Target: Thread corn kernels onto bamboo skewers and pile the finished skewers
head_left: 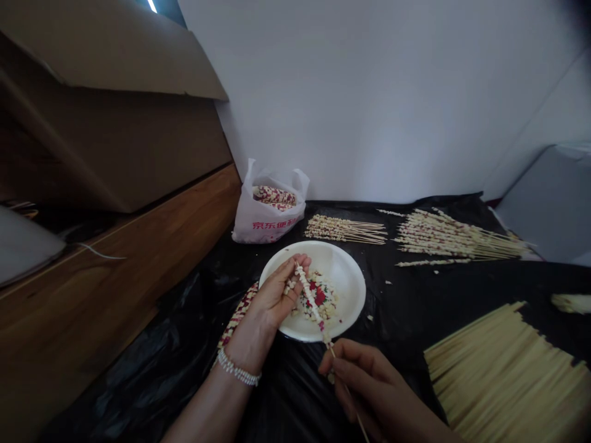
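Note:
My right hand (364,381) is closed on the lower part of a bamboo skewer (308,292). Pale corn kernels, with a few reddish ones lower down, are threaded along it. The skewer leans up and left over a white bowl (355,295). My left hand (279,292), palm turned up, curls around several loose kernels (289,287); its fingers are by the skewer's tip. Loose kernels lie in the bowl over a red and green pattern. Partly hidden behind my left forearm is a speckled red and white corn cob (237,317).
A white plastic bag (263,224) holds speckled cobs. Kernel-covered skewers lie in a small pile (341,229) and a larger pile (443,237). Bare skewers (503,375) are bundled at right, near a pale cob (571,303). Black sheeting (184,338) covers the surface; a cardboard box (115,135) stands left.

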Available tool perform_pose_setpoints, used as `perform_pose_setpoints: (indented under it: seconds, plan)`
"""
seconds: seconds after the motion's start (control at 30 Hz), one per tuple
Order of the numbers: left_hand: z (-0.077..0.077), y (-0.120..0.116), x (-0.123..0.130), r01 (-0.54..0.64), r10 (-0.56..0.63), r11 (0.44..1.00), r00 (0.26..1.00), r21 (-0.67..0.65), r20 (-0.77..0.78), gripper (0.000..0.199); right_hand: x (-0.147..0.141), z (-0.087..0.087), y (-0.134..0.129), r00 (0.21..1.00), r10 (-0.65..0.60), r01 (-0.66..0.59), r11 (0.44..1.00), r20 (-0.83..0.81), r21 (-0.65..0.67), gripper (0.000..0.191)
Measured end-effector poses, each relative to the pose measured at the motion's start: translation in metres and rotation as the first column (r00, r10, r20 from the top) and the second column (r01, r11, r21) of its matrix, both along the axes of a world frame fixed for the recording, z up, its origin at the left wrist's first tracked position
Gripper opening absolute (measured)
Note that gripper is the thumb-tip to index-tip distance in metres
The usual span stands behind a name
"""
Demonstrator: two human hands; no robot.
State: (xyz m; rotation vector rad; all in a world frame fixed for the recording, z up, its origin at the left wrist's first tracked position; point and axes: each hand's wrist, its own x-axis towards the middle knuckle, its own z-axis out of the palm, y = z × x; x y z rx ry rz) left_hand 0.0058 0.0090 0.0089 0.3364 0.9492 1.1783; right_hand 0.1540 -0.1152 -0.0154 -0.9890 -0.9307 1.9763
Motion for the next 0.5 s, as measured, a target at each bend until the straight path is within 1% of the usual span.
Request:
perform_pose_setpoints:
  seconds: [0.13,0.3,0.5]
  plan:
    - [-0.0043,0.0029,-0.0012,-0.029,0.029,0.999,0.999,0.026,0.018,0.022,-0.0005,0.0020,-0.0009,1.000,0.006,-0.006,1.000,0.003,0.030,0.041]
    - [-0.0001,0.0018,0.0020,-0.060,0.059,0.998,0.995,0.004,0.078,0.023,0.0002,0.0026,-0.0010,1.000,0.019,-0.019,1.000,-0.002,0.011,0.042]
    - [0.0024,0.0013,0.0036,-0.046,0.046,0.999,0.991,-0.009,0.125,0.022,-0.0006,0.0006,-0.0008,1.000,0.004,-0.004,1.000,-0.009,0.002,0.040]
